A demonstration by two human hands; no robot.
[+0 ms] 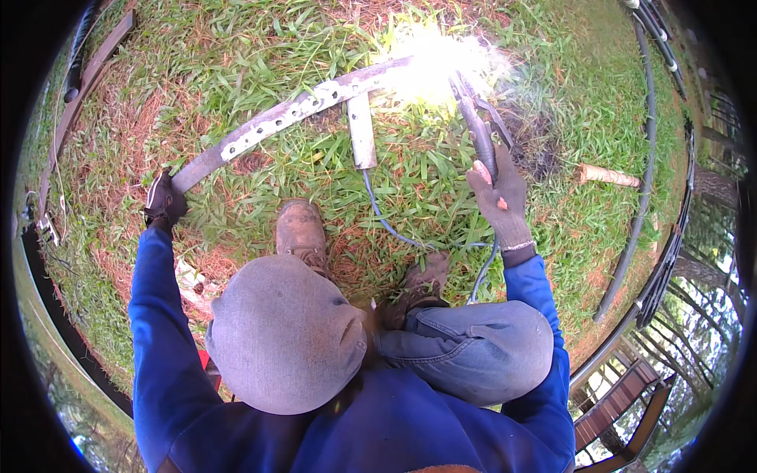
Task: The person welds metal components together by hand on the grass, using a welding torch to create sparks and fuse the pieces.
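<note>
My left hand (166, 199), in a dark glove, is closed round the near end of a long metal bar (272, 124) with a row of holes. The bar slants up and right over the grass into a white welding glare (443, 61), which hides its far end. My right hand (505, 193), in a worn grey glove with bare fingertips showing, grips a welding electrode holder (476, 124). Its jaws reach the edge of the glare; the electrode itself cannot be made out. Under the bar lies a short pale tube (362, 134), with a blue-grey cable (381, 214) running from its near end.
Charred ground (540, 142) lies right of the holder, and a short wooden stick (609, 176) beyond it. A long grey pipe (644, 181) curves along the right. A flat brown bar (98, 67) lies far left. My boots (300, 230) stand on the grass below the bar.
</note>
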